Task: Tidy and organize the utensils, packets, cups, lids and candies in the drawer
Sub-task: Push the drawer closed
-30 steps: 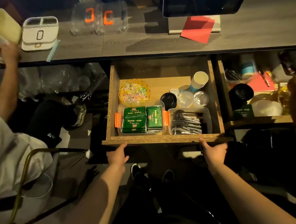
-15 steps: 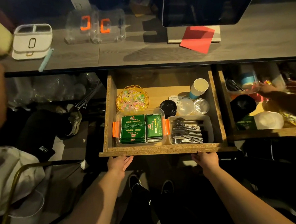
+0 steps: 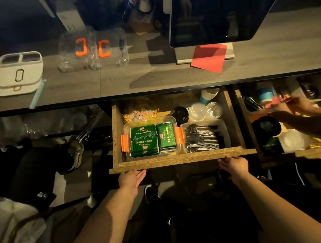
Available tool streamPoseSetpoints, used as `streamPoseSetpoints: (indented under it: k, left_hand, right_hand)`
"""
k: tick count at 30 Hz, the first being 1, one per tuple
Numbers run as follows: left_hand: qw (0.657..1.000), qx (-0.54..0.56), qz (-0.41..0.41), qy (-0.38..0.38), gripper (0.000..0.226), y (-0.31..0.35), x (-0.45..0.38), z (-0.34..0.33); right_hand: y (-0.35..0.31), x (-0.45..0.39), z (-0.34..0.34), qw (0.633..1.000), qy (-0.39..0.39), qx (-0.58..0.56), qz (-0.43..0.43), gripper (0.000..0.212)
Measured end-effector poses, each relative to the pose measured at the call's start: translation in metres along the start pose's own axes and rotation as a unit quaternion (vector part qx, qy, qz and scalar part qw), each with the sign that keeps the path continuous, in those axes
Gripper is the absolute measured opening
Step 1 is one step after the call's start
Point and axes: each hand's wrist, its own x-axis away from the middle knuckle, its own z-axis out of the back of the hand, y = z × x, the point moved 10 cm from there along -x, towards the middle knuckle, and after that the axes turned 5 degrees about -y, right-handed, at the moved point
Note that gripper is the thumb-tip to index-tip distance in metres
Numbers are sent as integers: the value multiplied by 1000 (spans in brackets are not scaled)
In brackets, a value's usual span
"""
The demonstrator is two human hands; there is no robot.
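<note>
Now, taking the drawer as the landmark, the left hand is resting under the left part of its front edge, palm up, fingers straight and apart, gripping nothing. Inside, toward the drawer's left, a clear box with orange clips is holding green packets, and a yellow basket of candies is sitting behind that box. Right of the packets, a clear tray is holding metal utensils; behind it are lying a black lid, clear lids and a paper cup. The right hand is touching the drawer front's right part, fingers straight and relaxed.
</note>
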Motion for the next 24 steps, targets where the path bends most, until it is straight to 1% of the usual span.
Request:
streamPoseSetpoints:
  k: [3,6,7,9,11,12,13,15,19,22,24]
  left_hand:
    - [999,-8,24,-23,34,18,-11,-16]
    - [998,-35,31,-50,13,35,-13,-34]
    - [998,-29,30,-49,12,41,-14,-37]
    - [999,-15,21,-42,19,50,-20,-41]
    - [999,-4,19,-38,34,53,-25,-46]
    - [999,7,24,-31,38,53,-26,-48]
    - [999,16,28,-21,39,53,-27,-49]
    - [999,30,29,-3,39,53,-28,-49]
    - [999,48,16,0,38,54,-26,-50]
    - [999,46,-7,1,37,61,-28,-55]
    - [999,41,-21,7,36,68,-31,-57]
  right_hand:
    - [-21,-8,-14,1000,13,-7,8,27]
    - [-37,-14,-25,999,32,-30,31,27]
    - [-40,-16,-28,998,38,-42,35,27]
    - [-48,-19,-34,997,47,-52,32,23]
    - [-58,-24,-36,996,59,-59,35,19]
    - [-62,-27,-35,996,69,-54,36,16]
    - [-65,-29,-35,995,77,-50,38,12]
    - [-67,-32,-34,995,87,-42,38,16]
    - [-62,-39,-36,997,64,-36,24,21]
    - [-70,-40,-40,997,56,-37,33,18]
    - [-77,-43,-43,997,49,-44,40,20]
